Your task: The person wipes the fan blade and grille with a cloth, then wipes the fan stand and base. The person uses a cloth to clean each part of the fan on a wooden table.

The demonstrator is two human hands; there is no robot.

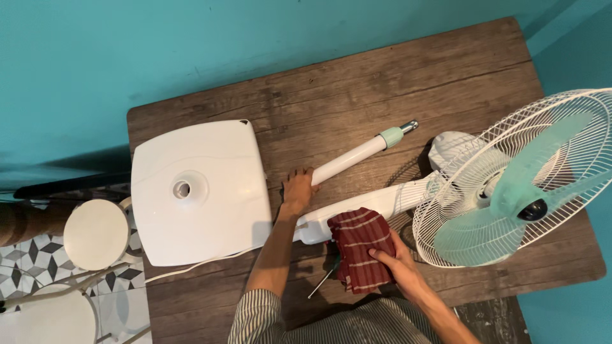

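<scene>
On the dark wooden bench (357, 83), the left hand (298, 189) closes its grip around the lower end of a white plastic fan pole with a pale green collar (357, 156). The right hand (398, 266) grips a dark red striped cloth (360, 248), pressed on the white fan neck (363, 207) (its head, a white wire cage with mint blades (529, 181), lies at the right). A square white plastic base (201, 191) lies left, just beside the left hand.
</scene>
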